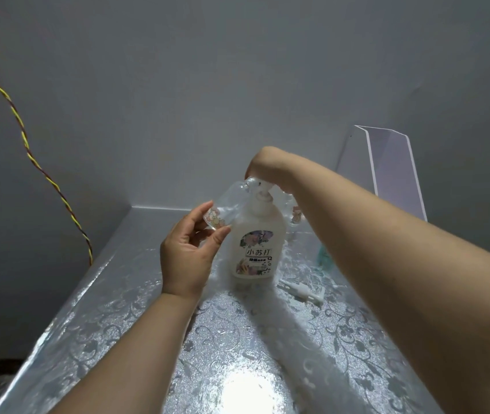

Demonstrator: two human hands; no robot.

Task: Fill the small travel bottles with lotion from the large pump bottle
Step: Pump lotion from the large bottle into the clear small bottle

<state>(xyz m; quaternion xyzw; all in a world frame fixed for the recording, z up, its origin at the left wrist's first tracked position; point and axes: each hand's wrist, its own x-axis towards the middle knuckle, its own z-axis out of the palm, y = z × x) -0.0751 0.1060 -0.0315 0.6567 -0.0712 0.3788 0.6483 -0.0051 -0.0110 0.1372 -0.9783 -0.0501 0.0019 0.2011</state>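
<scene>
Left hand (188,252) pinches tilted clear floral-stickered travel bottle (228,204) by base; right hand (267,165) covers tall white pump bottle (257,243) head, finger curl unclear. Risk: mouth above pinch misses spout, spilling.

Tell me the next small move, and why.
Probably press the pump down with the right hand: it grips the top of the large pump bottle, and the left hand holds the tilted travel bottle, mouth apparently at the nozzle.

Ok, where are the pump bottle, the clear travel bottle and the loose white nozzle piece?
Pump bottle (256,258): head view, front label.
Clear travel bottle (228,204): head view, side wall.
White nozzle piece (302,291): head view, middle.
</scene>
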